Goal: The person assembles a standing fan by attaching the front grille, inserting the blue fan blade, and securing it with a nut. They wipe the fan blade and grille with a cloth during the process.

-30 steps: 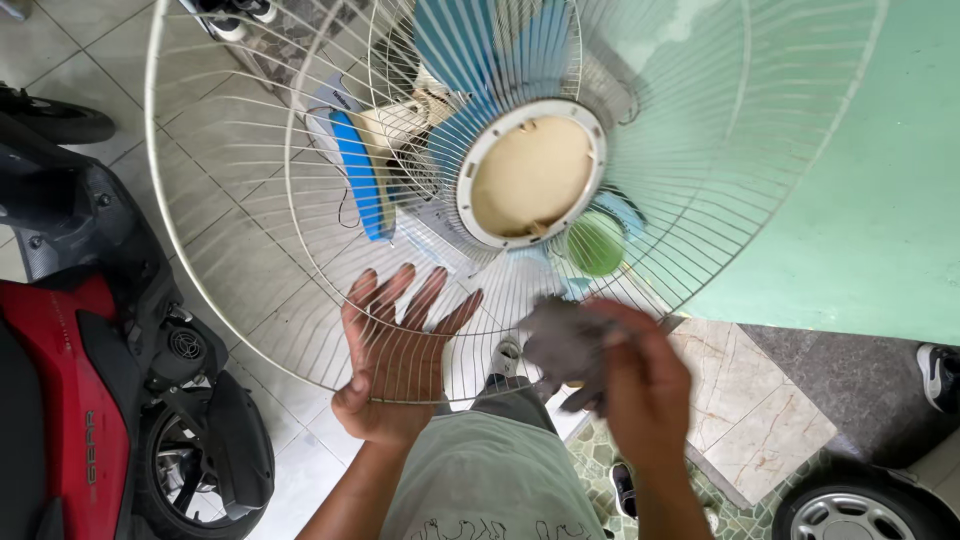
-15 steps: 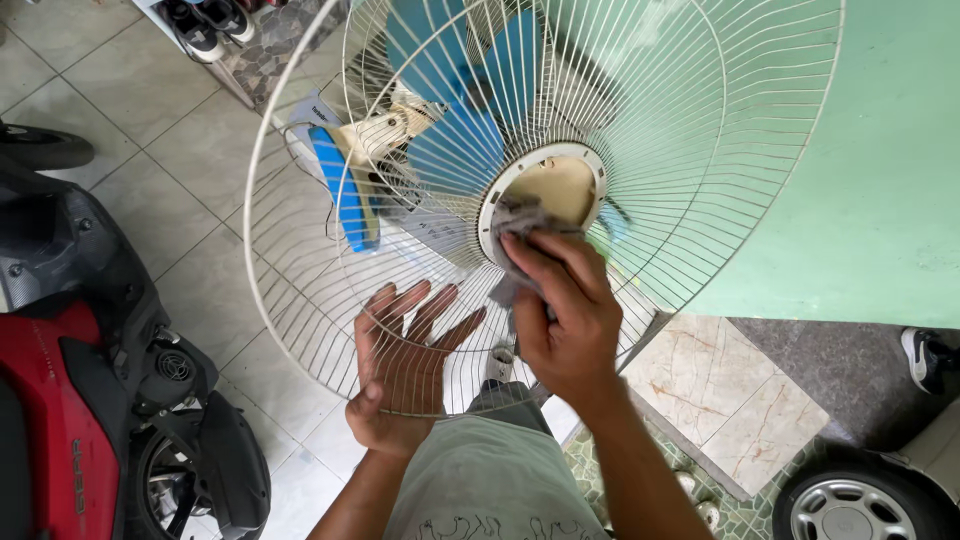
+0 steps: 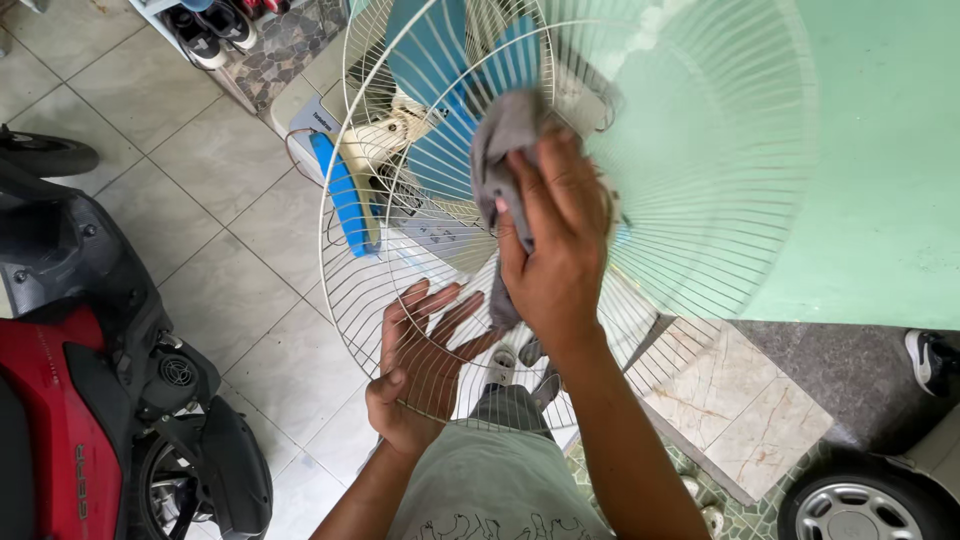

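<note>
A round white wire fan guard (image 3: 700,180) fills the upper middle of the head view. My left hand (image 3: 420,370) supports its lower rim from behind, fingers spread against the wires and thumb hooked over the edge. My right hand (image 3: 555,240) presses a grey cloth (image 3: 500,140) onto the front of the guard over its middle. Through the wires I see blue fan blades (image 3: 430,60) and a cream fan motor (image 3: 385,135).
A red and black scooter (image 3: 80,370) stands at the left on the tiled floor. Shoes (image 3: 210,30) sit on a rack at the top left. A green wall (image 3: 880,150) is at the right, with a car wheel (image 3: 850,510) and a shoe (image 3: 935,360) at the lower right.
My right hand has carried the grey cloth up from the guard's lower rim, over its centre ring and higher. The guard has tilted and shifted right. My left hand keeps its hold.
</note>
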